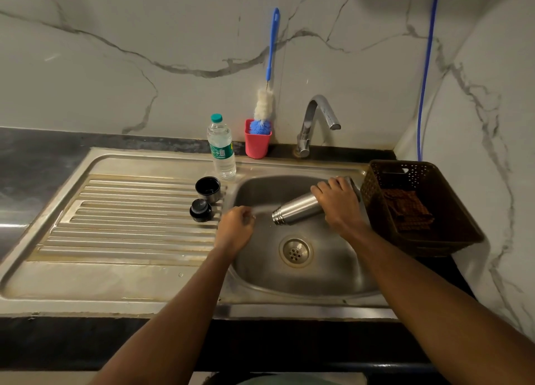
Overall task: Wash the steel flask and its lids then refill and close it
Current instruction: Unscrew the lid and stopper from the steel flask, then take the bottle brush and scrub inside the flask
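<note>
Steel flask (pixel 301 208) over the sink (pixel 318 283) basin, tipped mouth-down to the left; rigid, smooth, likely slick when wet and light if emptied, so mid-body is the sound hold. Right hand (pixel 337 203) wraps its upper body from above, forearm angled in from the right. Left hand (pixel 236 228) loosely curled beside the mouth, holding nothing visible.

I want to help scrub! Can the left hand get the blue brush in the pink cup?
Probably yes. The left hand looks empty, and the brush stands up from the pink cup behind the sink. Only the water bottle stands close beside it.
</note>
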